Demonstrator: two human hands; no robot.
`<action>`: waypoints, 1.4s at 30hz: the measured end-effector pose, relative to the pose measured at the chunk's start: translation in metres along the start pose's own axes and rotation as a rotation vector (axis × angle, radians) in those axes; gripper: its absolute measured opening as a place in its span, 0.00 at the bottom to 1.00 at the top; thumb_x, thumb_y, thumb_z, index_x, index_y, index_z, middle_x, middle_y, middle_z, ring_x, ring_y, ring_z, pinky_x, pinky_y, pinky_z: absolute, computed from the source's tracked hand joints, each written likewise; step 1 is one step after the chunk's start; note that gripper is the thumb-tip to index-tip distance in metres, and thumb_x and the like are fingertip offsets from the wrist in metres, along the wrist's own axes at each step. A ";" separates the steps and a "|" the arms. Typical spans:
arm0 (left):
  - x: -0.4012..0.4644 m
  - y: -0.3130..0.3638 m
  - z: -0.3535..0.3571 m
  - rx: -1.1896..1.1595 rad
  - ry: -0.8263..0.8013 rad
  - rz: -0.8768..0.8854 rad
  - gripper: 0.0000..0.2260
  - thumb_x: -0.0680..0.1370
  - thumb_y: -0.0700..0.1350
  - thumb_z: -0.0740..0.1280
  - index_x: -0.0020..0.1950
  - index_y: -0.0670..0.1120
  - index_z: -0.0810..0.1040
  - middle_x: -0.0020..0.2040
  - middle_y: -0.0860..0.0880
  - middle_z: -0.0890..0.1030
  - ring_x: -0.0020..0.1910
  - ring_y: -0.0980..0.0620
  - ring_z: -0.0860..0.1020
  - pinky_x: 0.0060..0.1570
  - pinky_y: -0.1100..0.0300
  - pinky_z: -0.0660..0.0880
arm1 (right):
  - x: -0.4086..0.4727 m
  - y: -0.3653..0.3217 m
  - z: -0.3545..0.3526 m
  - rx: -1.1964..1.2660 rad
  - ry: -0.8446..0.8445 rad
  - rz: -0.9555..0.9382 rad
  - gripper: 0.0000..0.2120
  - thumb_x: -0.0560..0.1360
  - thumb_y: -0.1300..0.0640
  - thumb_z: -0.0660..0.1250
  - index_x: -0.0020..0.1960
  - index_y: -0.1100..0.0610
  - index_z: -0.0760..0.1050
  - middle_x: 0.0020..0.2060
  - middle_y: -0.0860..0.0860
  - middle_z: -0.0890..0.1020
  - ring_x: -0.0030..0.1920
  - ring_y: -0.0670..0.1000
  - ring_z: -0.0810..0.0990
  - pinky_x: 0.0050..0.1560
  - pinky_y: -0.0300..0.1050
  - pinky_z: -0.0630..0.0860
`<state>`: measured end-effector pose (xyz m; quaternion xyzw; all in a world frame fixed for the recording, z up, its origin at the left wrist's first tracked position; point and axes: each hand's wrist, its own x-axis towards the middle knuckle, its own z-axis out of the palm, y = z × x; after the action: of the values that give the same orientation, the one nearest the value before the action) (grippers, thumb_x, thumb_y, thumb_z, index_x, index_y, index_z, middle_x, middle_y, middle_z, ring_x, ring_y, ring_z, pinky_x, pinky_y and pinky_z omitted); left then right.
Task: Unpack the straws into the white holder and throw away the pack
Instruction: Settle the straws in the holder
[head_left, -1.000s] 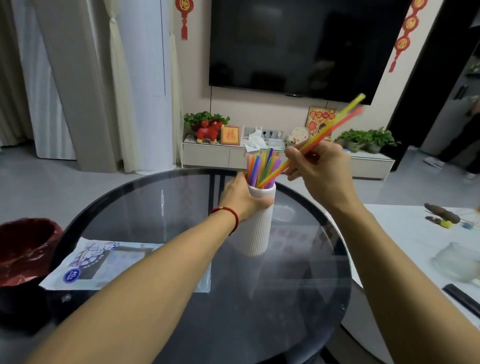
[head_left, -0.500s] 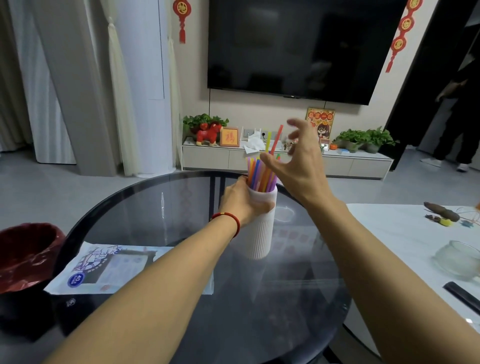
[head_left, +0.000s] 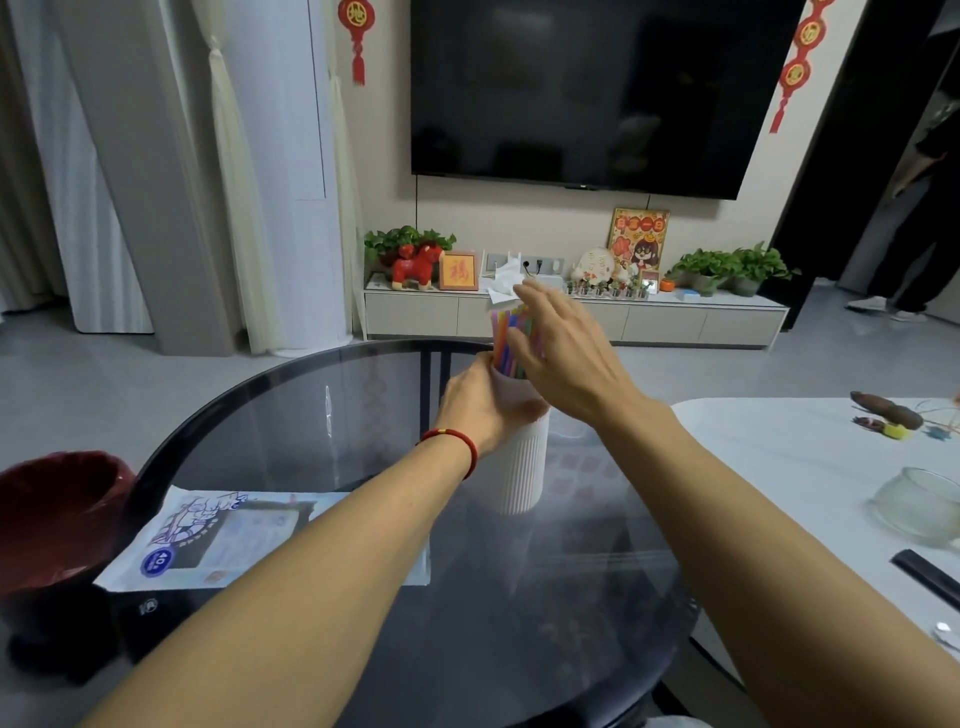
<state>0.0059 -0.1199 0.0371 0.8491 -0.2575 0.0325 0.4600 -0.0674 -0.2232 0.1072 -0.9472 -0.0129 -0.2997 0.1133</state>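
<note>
Holder: the white ribbed holder (head_left: 517, 467) stood on the round glass table (head_left: 291, 415).
Straws: the coloured plastic straws (head_left: 511, 338) stood in the holder.
Pack: the flat printed pack (head_left: 218, 540) lay left of the holder.
Bin: the dark red bin (head_left: 47, 525) sat left of the table.

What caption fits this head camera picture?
Left hand grips the white holder while the open right hand pats the colourful straws.

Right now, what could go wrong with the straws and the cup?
The white holder is tall and slim on smooth glass; the right hand patting the straws might tip it if the left hand lets go. Straws sticking up above the rim could catch on fingers and get flicked out. The empty pack lies near the table edge and may slide off.
</note>
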 end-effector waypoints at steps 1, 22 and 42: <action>-0.002 -0.001 -0.002 0.035 -0.034 0.004 0.33 0.65 0.64 0.75 0.63 0.52 0.68 0.53 0.51 0.78 0.47 0.51 0.78 0.33 0.65 0.70 | -0.002 -0.003 -0.003 -0.010 0.045 -0.024 0.25 0.86 0.53 0.61 0.80 0.60 0.66 0.81 0.59 0.67 0.81 0.60 0.64 0.80 0.56 0.60; -0.197 -0.172 -0.163 0.230 0.249 -0.418 0.11 0.74 0.50 0.70 0.54 0.49 0.78 0.50 0.48 0.73 0.50 0.48 0.77 0.55 0.58 0.71 | -0.072 -0.156 0.185 0.355 -0.654 0.486 0.30 0.64 0.34 0.76 0.54 0.54 0.75 0.58 0.56 0.81 0.56 0.59 0.81 0.52 0.51 0.80; -0.118 -0.345 -0.361 -0.903 0.627 -0.834 0.17 0.79 0.44 0.65 0.66 0.37 0.72 0.59 0.35 0.76 0.48 0.41 0.80 0.42 0.53 0.81 | -0.060 -0.262 0.293 0.784 -0.396 0.200 0.07 0.82 0.54 0.66 0.48 0.44 0.79 0.45 0.45 0.84 0.43 0.39 0.83 0.40 0.29 0.77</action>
<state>0.1301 0.3695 -0.0535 0.5531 0.2476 -0.0134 0.7953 0.0247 0.0999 -0.1062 -0.8685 -0.0554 -0.0727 0.4871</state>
